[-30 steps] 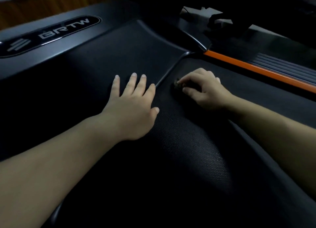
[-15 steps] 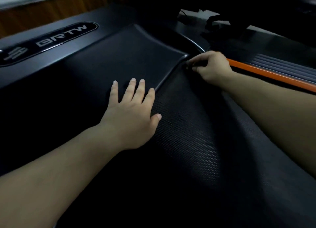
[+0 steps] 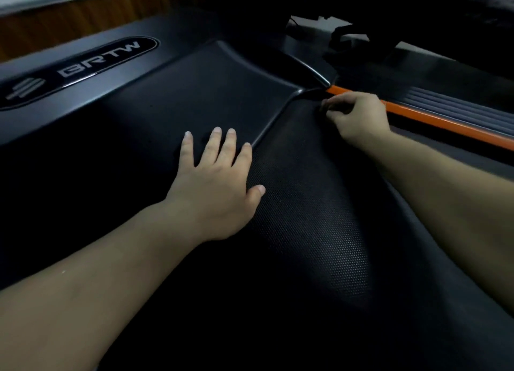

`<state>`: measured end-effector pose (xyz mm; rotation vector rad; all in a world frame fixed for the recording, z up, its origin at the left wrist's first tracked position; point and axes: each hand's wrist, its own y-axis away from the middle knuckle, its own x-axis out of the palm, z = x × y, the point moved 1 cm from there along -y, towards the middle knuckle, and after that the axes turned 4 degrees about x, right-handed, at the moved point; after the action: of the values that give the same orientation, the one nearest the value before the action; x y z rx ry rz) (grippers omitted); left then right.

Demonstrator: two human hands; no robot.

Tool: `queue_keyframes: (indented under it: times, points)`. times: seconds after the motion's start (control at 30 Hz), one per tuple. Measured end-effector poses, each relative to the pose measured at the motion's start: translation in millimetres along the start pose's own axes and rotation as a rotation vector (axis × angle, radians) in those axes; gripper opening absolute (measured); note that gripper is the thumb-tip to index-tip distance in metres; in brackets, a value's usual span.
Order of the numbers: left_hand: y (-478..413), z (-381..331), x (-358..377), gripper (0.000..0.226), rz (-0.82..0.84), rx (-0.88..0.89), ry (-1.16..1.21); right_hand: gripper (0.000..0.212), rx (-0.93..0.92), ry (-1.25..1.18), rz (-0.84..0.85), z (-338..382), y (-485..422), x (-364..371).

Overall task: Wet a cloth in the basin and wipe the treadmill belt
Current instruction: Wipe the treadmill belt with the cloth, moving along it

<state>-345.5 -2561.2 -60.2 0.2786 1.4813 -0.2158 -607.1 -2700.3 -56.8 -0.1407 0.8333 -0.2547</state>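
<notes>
Only left hand, right hand, one belt

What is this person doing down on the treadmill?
A person leans over a treadmill. The left hand rests flat, fingers spread, where the motor cover meets the belt. The right hand, fingers curled, is at the belt's far corner beside the orange strip. What those fingers hold, if anything, is too dark to make out.

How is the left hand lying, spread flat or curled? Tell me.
Spread flat: the left hand rests palm-down, fingers straight, on the treadmill, holding nothing.
</notes>
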Motion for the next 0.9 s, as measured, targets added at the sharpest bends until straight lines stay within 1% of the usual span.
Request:
queue_keyframes:
  times: [0.1, 0.13, 0.17, 0.2, 0.23, 0.3, 0.33, 0.37, 0.53, 0.57, 0.6, 0.67, 0.73, 0.8, 0.9]
  points:
    - [1.7, -1.2, -0.1, 0.081, -0.012, 0.001, -0.005, 0.022, -0.134, -0.026, 0.207, 9.3, 36.6, -7.4]
    - [1.8, -1.3, -0.3, 0.083, -0.017, -0.002, -0.008, 0.025, -0.192, -0.021, 0.259, 8.6, 43.8, -12.7]
    - [1.9, -1.5, -0.5, 0.084, -0.02, -0.004, -0.01, 0.027, -0.218, -0.001, 0.273, 6.7, 43.2, -18.1]
    - [2.3, -2.0, -0.5, 0.086, -0.02, -0.003, -0.013, 0.028, -0.212, 0.025, 0.243, 3.4, 35.8, -22.9]
    - [2.4, -2.5, -0.6, 0.088, -0.018, 0.001, -0.018, 0.026, -0.165, 0.049, 0.181, -1.4, 24.0, -26.0]
    - [2.6, -2.7, -1.0, 0.091, -0.018, 0.011, -0.027, 0.02, -0.002, 0.058, 0.05, -8.4, 6.5, -26.0]
    - [2.6, -2.2, -1.3, 0.092, -0.02, 0.017, -0.027, 0.019, 0.029, 0.054, 0.014, -8.6, 6.5, -23.5]
    - [2.9, -1.8, -1.5, 0.093, -0.023, 0.026, -0.026, 0.017, 0.011, 0.063, 0.012, -7.7, 11.8, -19.3]
    - [8.9, -11.4, -1.2, 0.098, -0.047, 0.164, -0.004, 0.025, -0.242, -0.034, 0.249, -2.7, 74.2, -23.0]
    - [9.6, -13.4, -1.1, 0.098, -0.041, 0.182, 0.006, 0.026, -0.251, -0.034, 0.242, -4.5, 72.5, -26.2]
    - [10.0, -15.1, -1.6, 0.097, -0.031, 0.192, 0.016, 0.026, -0.227, -0.03, 0.197, -7.3, 65.4, -28.4]
    - [9.7, -16.3, -2.3, 0.094, -0.004, 0.19, 0.033, 0.023, -0.118, -0.031, 0.101, -11.5, 47.0, -30.1]
    - [9.0, -15.4, -2.6, 0.093, 0.016, 0.179, 0.035, 0.02, -0.038, -0.074, 0.062, -9.2, 44.0, -26.2]
    - [8.4, -15.9, -2.9, 0.093, 0.041, 0.176, 0.038, 0.02, -0.054, -0.117, 0.103, -2.8, 63.1, -23.6]
    - [7.7, -16.2, -3.0, 0.093, 0.061, 0.17, 0.047, 0.025, -0.149, -0.139, 0.262, 3.2, 111.3, -28.8]
